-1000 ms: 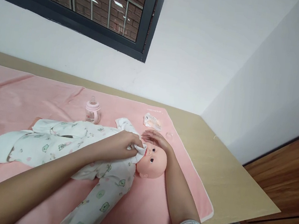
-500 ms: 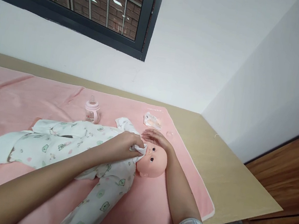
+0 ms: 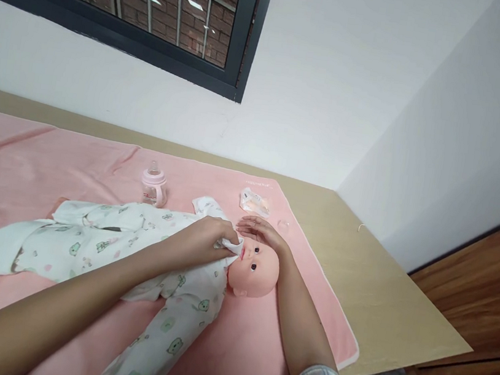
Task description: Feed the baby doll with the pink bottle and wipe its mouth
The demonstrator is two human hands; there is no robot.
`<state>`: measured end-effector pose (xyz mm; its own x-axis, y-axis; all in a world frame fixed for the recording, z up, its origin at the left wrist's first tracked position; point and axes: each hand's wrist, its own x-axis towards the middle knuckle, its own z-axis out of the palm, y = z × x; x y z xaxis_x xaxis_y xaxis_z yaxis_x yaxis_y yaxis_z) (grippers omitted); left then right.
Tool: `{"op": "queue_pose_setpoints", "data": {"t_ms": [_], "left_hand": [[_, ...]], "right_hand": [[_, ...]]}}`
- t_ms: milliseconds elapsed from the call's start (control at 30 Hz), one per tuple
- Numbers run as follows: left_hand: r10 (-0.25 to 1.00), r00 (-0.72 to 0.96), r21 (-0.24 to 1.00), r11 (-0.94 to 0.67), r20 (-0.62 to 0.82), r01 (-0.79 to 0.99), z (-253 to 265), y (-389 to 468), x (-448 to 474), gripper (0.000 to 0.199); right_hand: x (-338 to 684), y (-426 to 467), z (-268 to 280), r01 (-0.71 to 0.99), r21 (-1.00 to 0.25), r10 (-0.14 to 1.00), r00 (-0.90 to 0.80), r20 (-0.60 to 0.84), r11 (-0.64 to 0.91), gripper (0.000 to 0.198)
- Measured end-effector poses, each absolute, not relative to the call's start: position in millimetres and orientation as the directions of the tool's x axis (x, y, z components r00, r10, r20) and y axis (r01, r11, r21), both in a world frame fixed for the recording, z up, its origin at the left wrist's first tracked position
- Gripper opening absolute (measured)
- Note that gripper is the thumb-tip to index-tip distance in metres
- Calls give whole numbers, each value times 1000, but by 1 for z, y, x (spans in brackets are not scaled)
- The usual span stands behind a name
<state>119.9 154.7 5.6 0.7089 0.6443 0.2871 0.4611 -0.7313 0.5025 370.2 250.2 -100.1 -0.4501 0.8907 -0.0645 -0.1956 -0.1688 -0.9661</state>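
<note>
A baby doll (image 3: 260, 276) lies on its back on a pink mat (image 3: 251, 343), dressed in a white printed outfit (image 3: 124, 238). Between the fingers and thumb of my left hand (image 3: 210, 238) is a small white cloth (image 3: 233, 246), its edge by the doll's mouth and chin. My right hand (image 3: 262, 233) rests along the far side of the doll's head, fingers stretched out and holding nothing. The right forearm curves around the crown of the head.
Beyond the doll stands a pink-topped baby bottle (image 3: 154, 186). A clear plastic packet (image 3: 255, 202) and a small transparent round item (image 3: 282, 225) lie past my right hand. The tan table (image 3: 381, 311) meets the wall under a barred window.
My left hand has drawn the white cloth slightly left, off the doll's mouth, so more of the mouth shows. My right hand stays where it was.
</note>
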Motion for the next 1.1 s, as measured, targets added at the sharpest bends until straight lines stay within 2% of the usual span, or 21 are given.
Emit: {"op": "queue_pose_setpoints", "data": {"t_ms": [533, 833, 1100], "left_hand": [[643, 691, 463, -748, 329, 476, 0, 161, 120, 6], [640, 683, 447, -756, 352, 478, 0, 162, 123, 15], [660, 653, 432, -746, 371, 507, 0, 160, 126, 11]], "right_hand": [[368, 247, -97, -189, -968, 900, -431, -68, -164, 38], [367, 244, -94, -164, -972, 905, -416, -88, -170, 33], [368, 246, -97, -189, -969, 905, -420, -66, -159, 35]]}}
